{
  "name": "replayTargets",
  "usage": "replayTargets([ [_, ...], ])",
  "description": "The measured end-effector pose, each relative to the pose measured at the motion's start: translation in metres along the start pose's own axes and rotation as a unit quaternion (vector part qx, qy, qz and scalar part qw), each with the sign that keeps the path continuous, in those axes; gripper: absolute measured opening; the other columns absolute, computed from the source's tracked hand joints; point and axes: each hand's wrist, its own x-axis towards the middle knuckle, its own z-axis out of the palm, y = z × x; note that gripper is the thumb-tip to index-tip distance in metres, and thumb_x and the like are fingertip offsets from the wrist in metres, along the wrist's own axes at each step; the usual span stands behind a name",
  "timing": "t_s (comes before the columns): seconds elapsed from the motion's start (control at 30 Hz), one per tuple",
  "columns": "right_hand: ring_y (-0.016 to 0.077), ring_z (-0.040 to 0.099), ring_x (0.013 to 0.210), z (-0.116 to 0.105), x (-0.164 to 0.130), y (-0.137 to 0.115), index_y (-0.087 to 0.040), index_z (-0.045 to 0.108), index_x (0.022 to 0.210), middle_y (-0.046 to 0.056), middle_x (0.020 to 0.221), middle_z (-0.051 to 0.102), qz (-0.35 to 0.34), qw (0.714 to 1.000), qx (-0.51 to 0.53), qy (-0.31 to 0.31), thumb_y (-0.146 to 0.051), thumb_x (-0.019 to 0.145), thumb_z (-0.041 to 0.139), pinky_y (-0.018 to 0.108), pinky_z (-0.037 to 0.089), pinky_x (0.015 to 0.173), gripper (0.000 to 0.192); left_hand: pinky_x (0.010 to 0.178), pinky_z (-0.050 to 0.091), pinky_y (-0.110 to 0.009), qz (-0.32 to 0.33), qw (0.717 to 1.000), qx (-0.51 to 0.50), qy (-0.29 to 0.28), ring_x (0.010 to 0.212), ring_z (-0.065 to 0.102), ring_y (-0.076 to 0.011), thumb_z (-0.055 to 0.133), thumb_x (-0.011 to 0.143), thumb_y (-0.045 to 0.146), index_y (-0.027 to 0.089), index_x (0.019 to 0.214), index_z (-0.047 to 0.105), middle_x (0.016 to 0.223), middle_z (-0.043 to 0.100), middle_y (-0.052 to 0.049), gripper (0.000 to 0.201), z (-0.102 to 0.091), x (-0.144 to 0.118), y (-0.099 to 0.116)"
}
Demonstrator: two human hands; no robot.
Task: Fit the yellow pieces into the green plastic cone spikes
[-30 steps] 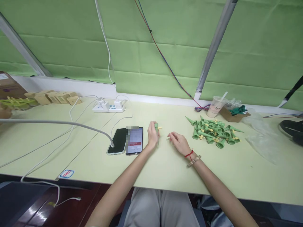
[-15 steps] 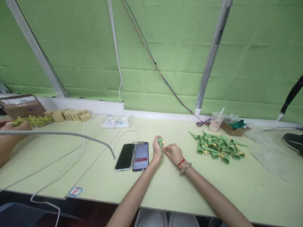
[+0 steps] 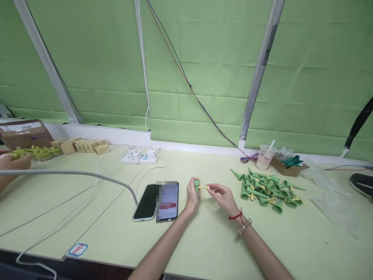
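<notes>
At the far left edge a co-worker's hand holds a bundle of yellow-green parts beside a brown box. A row of small cartons stands along the wall next to it. A grey cable arcs across the table to a dark phone, which lies touching a second phone with a lit screen. Behind them a white power strip sits near the wall, with white cords running from it.

Just right of the phones, the left hand is curled around a green cone, thumb and fingers pressed on it, holding it upright above the table. A small yellow piece sticks out sideways from the top of the cone. The right hand pinches the free end of that piece between thumb and forefinger; the other fingers are loosely bent. The two hands are close but not touching. A red string and a bead bracelet circle the right wrist.

Further right, a pile of cones with yellow pieces lies on the table, well apart from the hands. Behind it stand a cup with a straw and an open carton of dark green stuff. A clear bag lies at the far right.
</notes>
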Motion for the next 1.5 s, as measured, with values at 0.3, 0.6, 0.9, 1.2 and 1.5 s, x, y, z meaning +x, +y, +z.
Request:
replayTargets([
  [0.3, 0.017, 0.061, 0.074, -0.002, -0.005, -0.004, -0.019, 0.069, 0.087, 0.007, 0.084, 0.068, -0.041, 0.998, -0.043, 0.022, -0.031, 0.076, 0.058, 0.03, 0.049, 0.066, 0.019, 0.036, 0.025, -0.019, 0.039, 0.997, 0.061, -0.03, 0.039, 0.033, -0.0064, 0.026, 0.084, 0.036, 0.019, 0.073, 0.043, 0.059, 0.036, 0.004, 0.026, -0.002, -0.001, 0.001],
  [0.6, 0.0143, 0.054, 0.052, 0.009, -0.011, 0.003, -0.016, 0.054, 0.053, 0.003, 0.051, 0.056, 0.111, 0.989, 0.02, -0.097, -0.055, 0.084, 0.034, 0.028, 0.044, 0.057, 0.054, 0.056, 0.033, -0.026, 0.157, 0.953, 0.226, -0.125, 0.055, 0.039, -0.0114, 0.018, 0.088, 0.04, 0.018, 0.077, 0.044, 0.061, 0.04, 0.002, 0.036, -0.006, -0.008, -0.005],
  [0.9, 0.0119, 0.049, 0.048, 0.005, -0.008, 0.002, -0.017, 0.05, 0.055, 0.0, 0.051, 0.051, 0.155, 0.979, 0.053, -0.125, -0.065, 0.077, 0.037, 0.025, 0.041, 0.052, 0.054, 0.059, 0.033, -0.025, 0.141, 0.959, 0.221, -0.11, 0.057, 0.04, -0.0118, 0.017, 0.089, 0.04, 0.019, 0.077, 0.044, 0.063, 0.041, 0.002, 0.036, 0.0, -0.011, -0.006],
  [1.2, 0.0111, 0.047, 0.048, 0.005, -0.011, -0.001, -0.02, 0.045, 0.061, -0.003, 0.051, 0.047, 0.117, 0.987, 0.04, -0.102, -0.062, 0.077, 0.042, 0.024, 0.041, 0.052, 0.046, 0.06, 0.031, -0.025, 0.124, 0.964, 0.223, -0.071, 0.059, 0.041, -0.0126, 0.019, 0.088, 0.039, 0.02, 0.077, 0.046, 0.063, 0.043, 0.001, 0.035, 0.002, -0.012, -0.003],
  [1.5, 0.011, 0.046, 0.05, 0.005, -0.013, -0.005, -0.019, 0.045, 0.062, -0.003, 0.053, 0.046, 0.104, 0.99, 0.02, -0.095, -0.06, 0.08, 0.039, 0.025, 0.04, 0.054, 0.045, 0.06, 0.033, -0.024, 0.119, 0.967, 0.214, -0.069, 0.06, 0.043, -0.0119, 0.02, 0.089, 0.036, 0.019, 0.076, 0.048, 0.064, 0.047, 0.0, 0.035, 0.003, -0.012, -0.002],
])
